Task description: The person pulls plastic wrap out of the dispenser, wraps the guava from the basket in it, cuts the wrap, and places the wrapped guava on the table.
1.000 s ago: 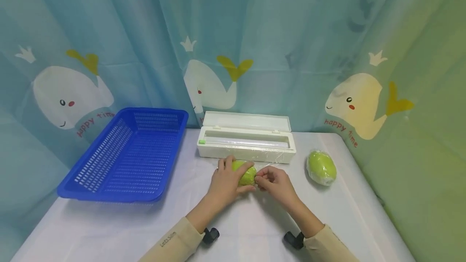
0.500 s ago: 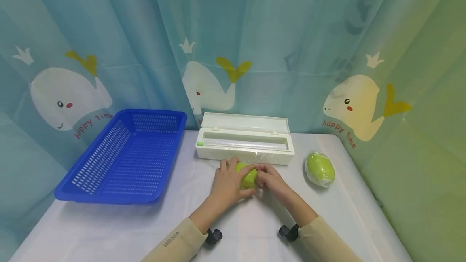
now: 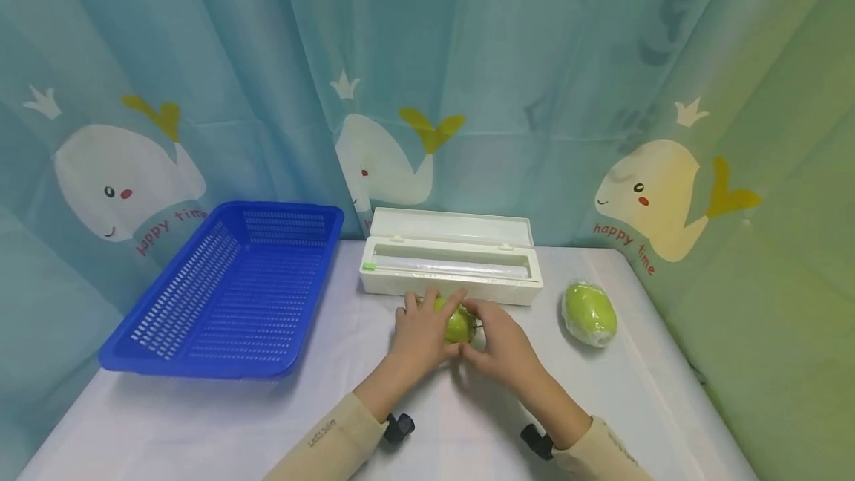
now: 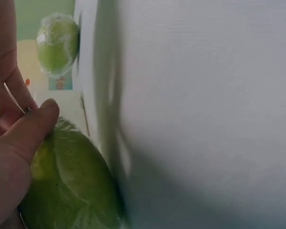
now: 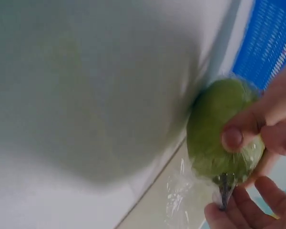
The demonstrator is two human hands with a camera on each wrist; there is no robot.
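Note:
In the head view a green pear [image 3: 461,326], wrapped in clear film, lies in front of the white cling-film box [image 3: 450,286]. My left hand [image 3: 419,329] grips it from the left, fingers over the top and thumb at the near side. My right hand [image 3: 504,340] curls round its stem end, the fingertips at the plastic wrap [image 5: 225,183] gathered there. The dark stem shows through the wrap in the right wrist view. Both thumbs are close together at the pear's near side. A second wrapped green fruit [image 3: 589,314] lies to the right, untouched.
A blue plastic basket [image 3: 303,318] with slotted walls stands at the left. The box lid [image 3: 450,227] is raised, and a film roll [image 3: 450,267] lies inside. A curtain [image 3: 508,95] with printed whales hangs behind the white table [image 3: 427,451].
My right hand's fingers have spread from a tight pinch at the wrapped stem end to a wider curl around it. The left hand keeps its grip on the pear.

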